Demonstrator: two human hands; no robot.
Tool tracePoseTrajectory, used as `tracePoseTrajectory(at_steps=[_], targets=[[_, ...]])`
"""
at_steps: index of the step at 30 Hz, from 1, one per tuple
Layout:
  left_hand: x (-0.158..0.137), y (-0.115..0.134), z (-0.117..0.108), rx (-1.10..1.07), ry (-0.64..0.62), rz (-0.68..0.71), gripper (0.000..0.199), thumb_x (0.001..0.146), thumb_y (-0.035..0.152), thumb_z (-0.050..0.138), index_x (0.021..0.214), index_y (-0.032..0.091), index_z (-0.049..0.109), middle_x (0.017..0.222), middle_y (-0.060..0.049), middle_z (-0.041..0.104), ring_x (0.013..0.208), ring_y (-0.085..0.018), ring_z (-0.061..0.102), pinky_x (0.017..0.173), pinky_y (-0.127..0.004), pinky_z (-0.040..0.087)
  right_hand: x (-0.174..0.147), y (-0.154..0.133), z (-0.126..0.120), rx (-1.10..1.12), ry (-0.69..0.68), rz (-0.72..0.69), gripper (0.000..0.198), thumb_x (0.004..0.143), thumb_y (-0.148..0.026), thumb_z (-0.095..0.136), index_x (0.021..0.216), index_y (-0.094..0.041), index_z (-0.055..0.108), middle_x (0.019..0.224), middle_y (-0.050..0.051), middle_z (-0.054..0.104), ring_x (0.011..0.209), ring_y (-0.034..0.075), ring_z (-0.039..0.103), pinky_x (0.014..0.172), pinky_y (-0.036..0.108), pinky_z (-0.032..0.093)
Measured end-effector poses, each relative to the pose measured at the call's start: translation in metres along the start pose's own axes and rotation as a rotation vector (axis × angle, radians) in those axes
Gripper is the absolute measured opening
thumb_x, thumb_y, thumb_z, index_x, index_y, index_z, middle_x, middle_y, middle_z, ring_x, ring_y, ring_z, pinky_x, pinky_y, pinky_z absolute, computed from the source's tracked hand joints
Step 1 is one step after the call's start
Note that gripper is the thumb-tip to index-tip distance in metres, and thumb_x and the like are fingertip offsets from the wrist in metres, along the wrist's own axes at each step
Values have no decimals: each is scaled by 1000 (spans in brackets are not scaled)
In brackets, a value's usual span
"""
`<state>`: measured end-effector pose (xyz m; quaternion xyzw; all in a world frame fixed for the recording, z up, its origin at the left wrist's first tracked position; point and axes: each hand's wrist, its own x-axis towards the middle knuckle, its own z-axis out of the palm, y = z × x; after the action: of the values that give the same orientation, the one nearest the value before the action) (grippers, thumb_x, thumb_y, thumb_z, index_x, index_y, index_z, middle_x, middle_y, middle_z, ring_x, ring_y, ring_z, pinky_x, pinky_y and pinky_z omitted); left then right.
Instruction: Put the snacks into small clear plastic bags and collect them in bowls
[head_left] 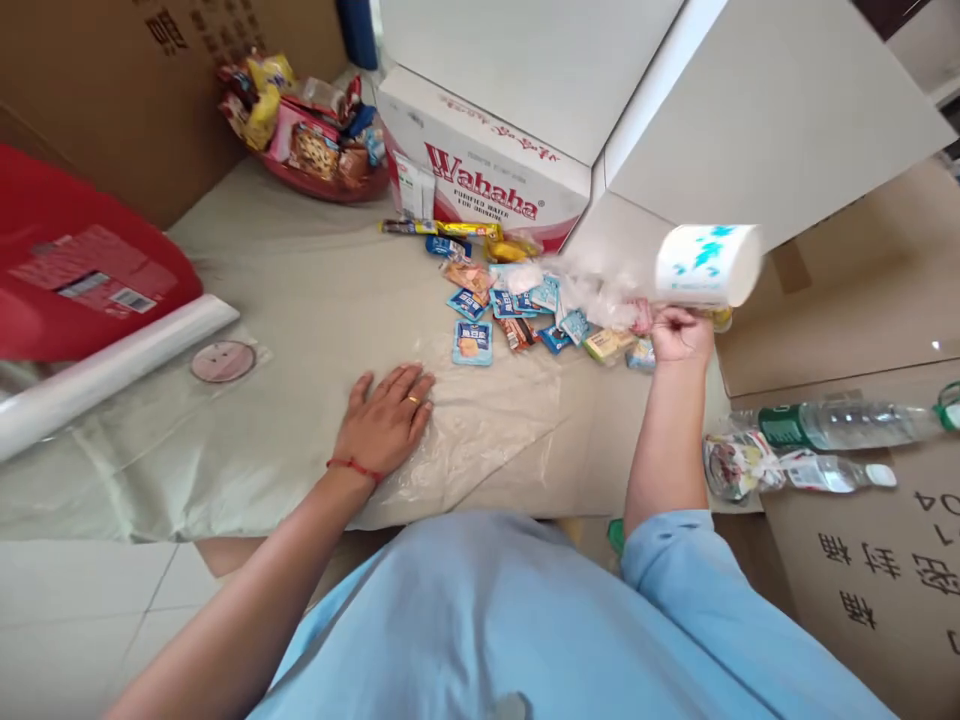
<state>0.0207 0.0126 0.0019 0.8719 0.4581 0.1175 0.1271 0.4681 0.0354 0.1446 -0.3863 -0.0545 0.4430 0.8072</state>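
Observation:
My left hand (384, 415), with a ring and a red string bracelet, lies flat on the cloth, fingers outstretched, at the edge of a flat clear plastic sheet or bag (502, 420). My right hand (681, 335) is closed, its fingers curled beside crumpled clear plastic (600, 290) and a small pink bit (640, 316). Just above it is a white cylinder with blue-green print (705, 265); what the fingers grip is hidden. Small snack packets lie between the hands, among them a blue packet (472, 342), a brown packet (518, 334) and a yellowish packet (608, 345).
A red bowl of snacks (319, 177) stands at the back left, beside a Wahaha water carton (487, 165). A plastic film roll (120, 370) and a red container (90, 260) are at left. A round pinkish disc (223, 361) lies nearby; a green-labelled bottle (855, 425) is at right.

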Motion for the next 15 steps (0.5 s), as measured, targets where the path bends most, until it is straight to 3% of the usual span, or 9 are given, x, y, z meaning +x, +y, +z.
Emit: tracePoseTrajectory(at_steps=[3,5,9,12,15], targets=[[0,-1,1,-10,19,-21,53,105,37,30,152,24,52,163,-13,46,152,-28,41,128,-58,12,-19,3,-12,226,-178,91,24,79,-5,54,78,-27,43,63,-7,48,48,9,43,29,11,28],[-1,-1,2,-16,22,-18,53,105,37,30,153,26,50,163,-12,47,152,-28,41,128,-58,12,-34,9,-23,235,-298,147,26,80,-11,61,79,-28,42,59,-8,44,45,10,37,28,14,25],[0,-2,2,-13,22,-10,54,105,38,30,153,26,50,162,-12,47,151,-28,41,129,-57,12,-54,17,-49,21,-467,-32,40,82,-33,73,72,-29,34,48,-12,27,39,10,22,32,17,24],[1,-2,1,-5,15,-17,55,105,40,28,152,25,50,162,-13,48,150,-29,43,129,-58,13,-60,9,-63,-166,-488,-135,49,81,-50,74,69,-29,32,48,-10,24,41,11,24,36,20,27],[2,-1,-1,-4,0,-16,56,104,40,27,151,23,52,160,-15,49,150,-31,44,128,-60,14,-73,-6,-72,-316,-387,-182,49,76,-59,75,66,-30,37,48,-6,30,46,15,33,39,26,34]])
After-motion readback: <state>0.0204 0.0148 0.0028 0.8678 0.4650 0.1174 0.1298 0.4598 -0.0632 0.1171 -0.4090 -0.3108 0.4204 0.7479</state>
